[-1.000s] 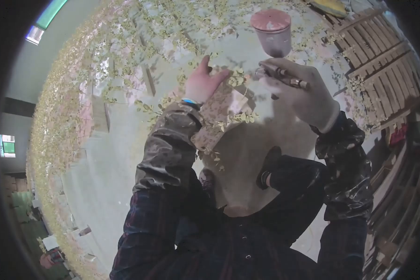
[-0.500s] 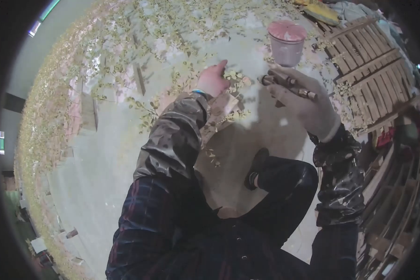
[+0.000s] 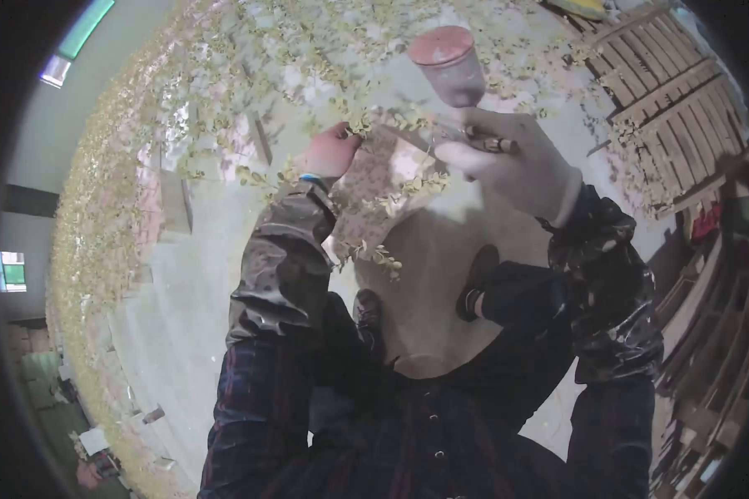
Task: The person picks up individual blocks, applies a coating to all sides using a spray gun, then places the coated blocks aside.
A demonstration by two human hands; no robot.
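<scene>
Left hand (image 3: 333, 152), upper centre, at leafy sprig (image 3: 359, 125), grip we cannot tell; sprig likely light, bendy, best pinched low; right hand (image 3: 520, 158) apart, closed round brown-handled tool (image 3: 499, 145).

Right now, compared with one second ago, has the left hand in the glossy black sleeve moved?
Yes: the left hand has shifted leftward in view, away from the brown slatted wooden pallet.

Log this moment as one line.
left hand: at leafy stem, grip unclear | right hand: holding hand tool | bucket: beyond right hand
</scene>
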